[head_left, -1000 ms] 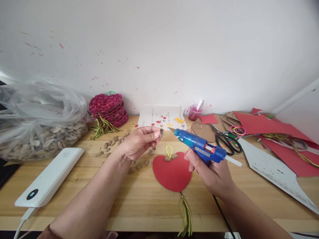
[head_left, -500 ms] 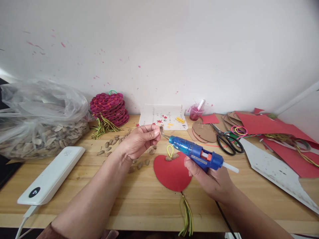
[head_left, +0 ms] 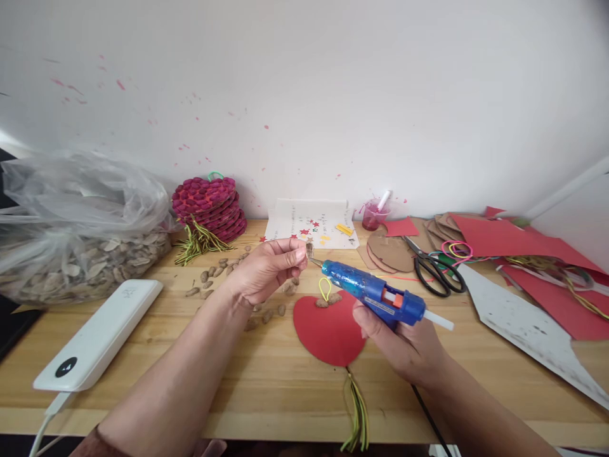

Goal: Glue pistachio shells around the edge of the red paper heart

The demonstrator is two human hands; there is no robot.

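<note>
My left hand (head_left: 266, 270) pinches a small brown seed shell (head_left: 309, 249) between thumb and fingertips, held above the wooden table. My right hand (head_left: 404, 343) grips a blue hot glue gun (head_left: 373, 293), whose metal nozzle touches the shell. Below them a red apple-shaped card (head_left: 328, 330) lies flat on the table, with a yellow loop and two shells glued at its top and a green-yellow tassel (head_left: 356, 412) hanging off the table's front edge.
Loose shells (head_left: 223, 270) lie scattered left of the card. A plastic bag of shells (head_left: 80, 235) and a white power bank (head_left: 98, 336) sit at the left. A stack of crimson shell-covered pieces (head_left: 209, 209) stands by the wall. Scissors (head_left: 431, 266), rubber bands, cardboard and red paper (head_left: 518, 244) fill the right.
The glue gun moved left and down until its nozzle met the shell in my left hand; a second ago the tip was a little apart from it.
</note>
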